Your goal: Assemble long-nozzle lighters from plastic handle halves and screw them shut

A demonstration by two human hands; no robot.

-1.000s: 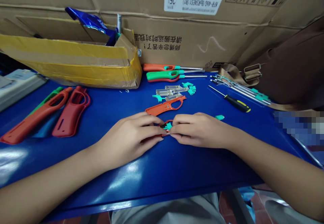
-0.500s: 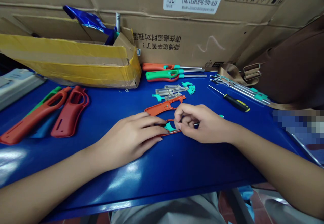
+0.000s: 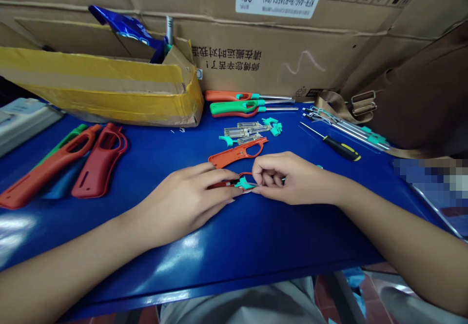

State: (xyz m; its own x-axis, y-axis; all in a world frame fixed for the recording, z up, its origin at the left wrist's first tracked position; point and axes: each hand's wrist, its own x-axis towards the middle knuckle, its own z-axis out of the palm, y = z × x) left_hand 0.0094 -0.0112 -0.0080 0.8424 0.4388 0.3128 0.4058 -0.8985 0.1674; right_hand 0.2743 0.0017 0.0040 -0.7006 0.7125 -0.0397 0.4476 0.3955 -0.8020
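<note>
My left hand [image 3: 188,199] lies on the blue table [image 3: 226,246], its fingers closed on a red lighter shell [image 3: 223,184] that lies flat. A teal trigger piece [image 3: 243,183] sits in the shell by my fingertips. My right hand [image 3: 288,177] is curled at the shell's right end, fingertips pinched at the teal piece and a thin metal part. Just behind lies a loose orange shell half [image 3: 237,153].
Clear tubes and teal bits [image 3: 252,130] lie behind the hands. Two finished lighters [image 3: 241,103] rest by the cardboard wall. A screwdriver [image 3: 338,147] and metal rods [image 3: 347,126] lie at the right. Red, orange and green shells [image 3: 69,160] lie at left beside a yellow-taped box [image 3: 106,90].
My right hand lifted off the shell and curled, then came back down to pinch at the teal piece. My left hand stayed on the shell.
</note>
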